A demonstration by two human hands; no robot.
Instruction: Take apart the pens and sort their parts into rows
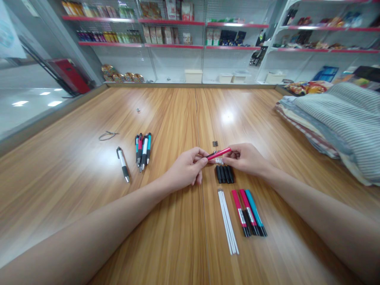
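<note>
My left hand [190, 164] pinches a red pen barrel [219, 153] near its lower end, and the barrel slants up to the right. The fingers of my right hand [245, 157] are bent close together at the barrel's upper end, beside small white pen pieces [219, 160]; whatever they pinch is hidden. Just below lie several black rubber grips [225, 174] in a row. Nearer me are white ink refills [228, 221] side by side, two red pen barrels [246, 211] and a teal barrel [255, 211]. Small dark springs or clips [215, 143] sit beyond my hands.
On the left lie a bundle of pens [143, 152], a single white-and-black pen [122, 164] and a grey loop of cord [108, 135]. Small metal bits [138, 110] lie farther back. Folded striped cloth [335, 114] covers the right side. Stocked shelves [172, 23] stand behind the table.
</note>
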